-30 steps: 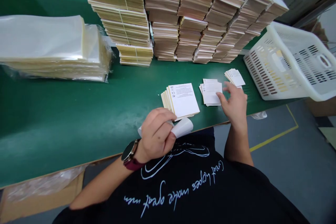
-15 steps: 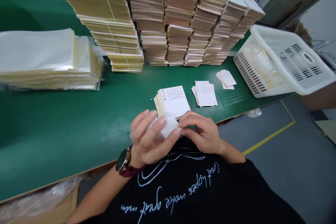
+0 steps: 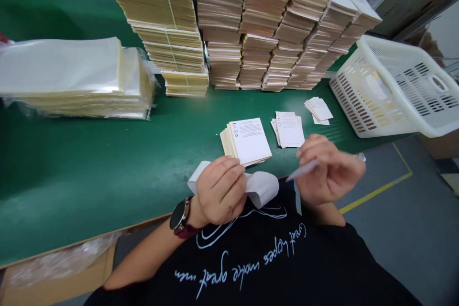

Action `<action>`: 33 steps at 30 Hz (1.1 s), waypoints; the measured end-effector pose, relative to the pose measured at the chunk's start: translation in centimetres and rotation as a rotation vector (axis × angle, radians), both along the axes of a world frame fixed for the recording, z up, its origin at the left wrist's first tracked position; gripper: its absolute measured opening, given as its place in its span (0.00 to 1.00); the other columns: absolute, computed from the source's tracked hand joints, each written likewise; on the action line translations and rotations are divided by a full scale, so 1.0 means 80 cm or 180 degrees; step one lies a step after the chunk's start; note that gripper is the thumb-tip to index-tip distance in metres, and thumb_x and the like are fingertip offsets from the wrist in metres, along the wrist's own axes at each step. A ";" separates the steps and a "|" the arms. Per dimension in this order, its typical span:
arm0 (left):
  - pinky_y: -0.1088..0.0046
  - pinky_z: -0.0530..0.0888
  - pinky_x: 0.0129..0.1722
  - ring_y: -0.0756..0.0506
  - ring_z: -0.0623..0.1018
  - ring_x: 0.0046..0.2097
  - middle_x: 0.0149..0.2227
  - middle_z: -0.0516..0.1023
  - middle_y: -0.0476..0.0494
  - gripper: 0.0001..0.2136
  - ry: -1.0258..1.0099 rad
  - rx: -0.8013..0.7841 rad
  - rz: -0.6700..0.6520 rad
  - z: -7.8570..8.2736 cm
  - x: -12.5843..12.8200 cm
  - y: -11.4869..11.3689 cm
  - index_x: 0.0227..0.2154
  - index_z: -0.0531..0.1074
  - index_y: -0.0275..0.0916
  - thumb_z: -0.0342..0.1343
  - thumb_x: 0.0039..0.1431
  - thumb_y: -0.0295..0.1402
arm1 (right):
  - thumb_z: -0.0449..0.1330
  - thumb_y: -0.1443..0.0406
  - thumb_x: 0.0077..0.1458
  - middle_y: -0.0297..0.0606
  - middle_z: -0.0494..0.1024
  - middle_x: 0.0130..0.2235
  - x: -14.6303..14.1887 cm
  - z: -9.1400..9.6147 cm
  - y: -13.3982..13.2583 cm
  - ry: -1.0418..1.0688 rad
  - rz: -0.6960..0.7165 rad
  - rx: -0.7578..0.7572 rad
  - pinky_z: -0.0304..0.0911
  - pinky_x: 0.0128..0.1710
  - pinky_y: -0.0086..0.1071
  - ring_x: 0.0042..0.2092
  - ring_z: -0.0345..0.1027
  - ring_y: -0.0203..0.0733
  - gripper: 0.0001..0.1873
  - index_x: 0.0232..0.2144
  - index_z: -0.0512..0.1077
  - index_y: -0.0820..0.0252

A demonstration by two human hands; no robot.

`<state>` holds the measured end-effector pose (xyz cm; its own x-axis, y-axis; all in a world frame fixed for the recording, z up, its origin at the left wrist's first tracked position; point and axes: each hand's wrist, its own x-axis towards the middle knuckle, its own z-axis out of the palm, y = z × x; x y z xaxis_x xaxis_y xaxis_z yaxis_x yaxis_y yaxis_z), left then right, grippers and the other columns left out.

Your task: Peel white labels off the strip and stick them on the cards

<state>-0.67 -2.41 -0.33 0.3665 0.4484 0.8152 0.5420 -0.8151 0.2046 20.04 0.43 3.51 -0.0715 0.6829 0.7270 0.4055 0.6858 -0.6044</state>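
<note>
My left hand [image 3: 223,191] is closed round a curling white paper strip [image 3: 264,187], whose loose ends stick out on both sides of the fist. To the right, my right hand [image 3: 328,172] pinches a small white paper piece [image 3: 303,170], seen almost edge-on and slightly blurred. Just beyond my left hand lies a stack of white printed cards [image 3: 251,141] with yellowish edges. A smaller pile of printed cards [image 3: 289,130] sits to the right of it, nearest to my right hand. Farther right is another small pile of white cards [image 3: 319,109].
Tall stacks of cards [image 3: 258,19] stand along the back of the green table [image 3: 172,143]. Plastic-wrapped sheets [image 3: 68,67] lie at the left. A white slotted basket [image 3: 362,100] stands at the right edge, above a floor with a yellow line [image 3: 376,193].
My hands have moved apart, the right one outward to the right with a small paper piece. The strip in my left hand now hangs out in a curl. The view has shifted slightly.
</note>
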 end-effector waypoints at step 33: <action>0.57 0.79 0.46 0.35 0.79 0.49 0.45 0.79 0.28 0.03 0.0318 -0.0158 0.0122 -0.003 0.008 -0.001 0.30 0.71 0.31 0.53 0.53 0.22 | 0.61 0.59 0.55 0.22 0.61 0.19 -0.001 -0.011 0.062 -0.0798 -0.0381 -0.1982 0.51 0.24 0.28 0.21 0.55 0.31 0.11 0.38 0.67 0.56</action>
